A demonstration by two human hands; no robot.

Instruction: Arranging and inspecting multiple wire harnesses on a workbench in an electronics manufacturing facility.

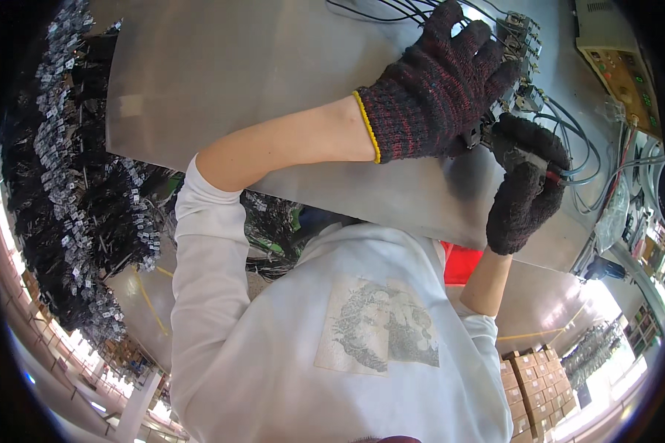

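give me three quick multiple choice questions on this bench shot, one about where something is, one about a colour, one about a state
1. Where does the heap of black wires with small white tags lie?
A. at the person's left, beside the metal table
B. on top of the control box
C. in the right hand

2. What colour is the cuff edge of the left glove?
A. blue
B. yellow
C. white

3. How is the right hand?
A. flat and open on the table
B. closed around a small part with a red-tipped wire
C. hanging off the table edge

Answers:
1. A, the tagged wires pile up along the left of the metal table.
2. B, a yellow rim shows at the wrist of the left hand.
3. B, the right hand curls its fingers shut on a small part by the grey cables.
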